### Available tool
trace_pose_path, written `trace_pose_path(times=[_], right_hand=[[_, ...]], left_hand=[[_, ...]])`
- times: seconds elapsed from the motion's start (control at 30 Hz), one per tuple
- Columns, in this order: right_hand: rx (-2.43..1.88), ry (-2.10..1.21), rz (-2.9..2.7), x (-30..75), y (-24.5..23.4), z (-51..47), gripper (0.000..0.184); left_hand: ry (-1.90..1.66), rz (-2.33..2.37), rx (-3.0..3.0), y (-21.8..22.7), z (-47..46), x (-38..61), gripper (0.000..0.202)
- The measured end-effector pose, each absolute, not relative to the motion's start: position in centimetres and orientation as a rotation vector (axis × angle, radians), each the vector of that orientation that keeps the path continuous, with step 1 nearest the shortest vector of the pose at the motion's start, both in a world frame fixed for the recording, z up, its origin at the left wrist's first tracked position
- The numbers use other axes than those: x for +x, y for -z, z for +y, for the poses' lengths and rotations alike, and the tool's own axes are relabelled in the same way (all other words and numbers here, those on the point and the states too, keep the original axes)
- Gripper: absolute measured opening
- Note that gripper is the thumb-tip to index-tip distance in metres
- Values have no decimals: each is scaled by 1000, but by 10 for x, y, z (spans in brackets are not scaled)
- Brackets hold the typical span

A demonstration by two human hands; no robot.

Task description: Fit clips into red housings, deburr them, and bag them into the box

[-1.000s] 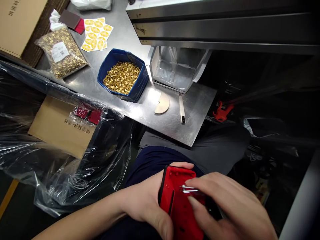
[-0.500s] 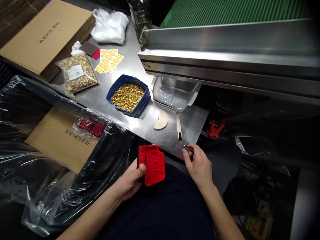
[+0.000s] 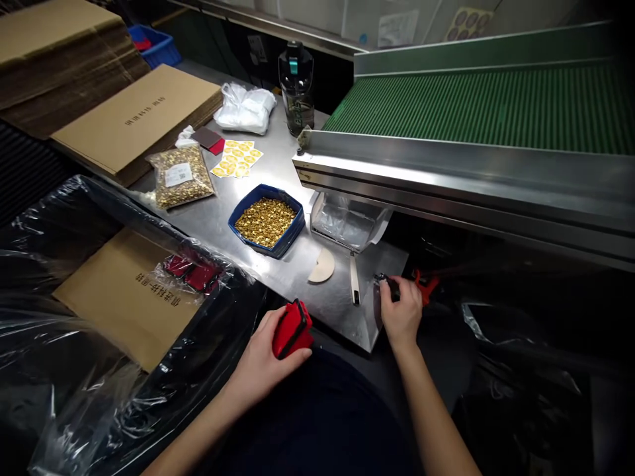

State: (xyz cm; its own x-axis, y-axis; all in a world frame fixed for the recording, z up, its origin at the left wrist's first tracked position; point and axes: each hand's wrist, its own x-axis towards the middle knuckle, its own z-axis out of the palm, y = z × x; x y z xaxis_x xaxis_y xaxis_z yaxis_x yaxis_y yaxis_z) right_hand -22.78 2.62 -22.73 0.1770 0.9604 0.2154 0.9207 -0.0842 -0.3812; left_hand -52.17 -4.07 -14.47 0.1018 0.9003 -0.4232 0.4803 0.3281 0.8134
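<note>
My left hand (image 3: 262, 360) is closed around a red plastic part (image 3: 292, 328), held edge-on just below the front edge of the steel table (image 3: 218, 218). At the table's right front corner my right hand (image 3: 401, 311) pinches a small dark metal tool (image 3: 385, 283) that looks like tweezers. A blue tub (image 3: 268, 221) full of small brass pieces stands on the table behind the hands. A pale half-disc (image 3: 322, 266) and a white stick-shaped tool (image 3: 354, 280) lie between the tub and my right hand.
A green conveyor belt (image 3: 476, 106) with a steel side rail runs along the right. A clear plastic bin (image 3: 347, 221) sits under its end. A bag of brass pieces (image 3: 181, 175), yellow stickers (image 3: 237, 158), a bottle (image 3: 296, 86) and flat cardboard (image 3: 133, 119) lie further back. A plastic-lined box (image 3: 124, 291) stands at left.
The view has tilted upward. My left hand turned the red part edge-on and moved it slightly up. My right hand moved from the red part out to the table's right front corner.
</note>
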Motion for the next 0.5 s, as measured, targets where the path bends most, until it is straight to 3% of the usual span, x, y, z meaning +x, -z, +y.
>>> trace_pose_path(times=[0.23,0.3,0.4,0.5], right_hand=[[-1955,-141,-1992,-247,211,53,41],[-1775,-225,-2215,-266,203,54,39],[-1426,-377,-2560,-291,199,70,54],[-1242,-444,-2728,-304,200,95,55]], left_hand=[[-242,1669,1709,156,-72,-514,70],[-184,1604,1644,156,-75,-515,72],[-149,1431,1493,150,-68,-526,75],[-164,1264,1360,142,-48,-545,61]])
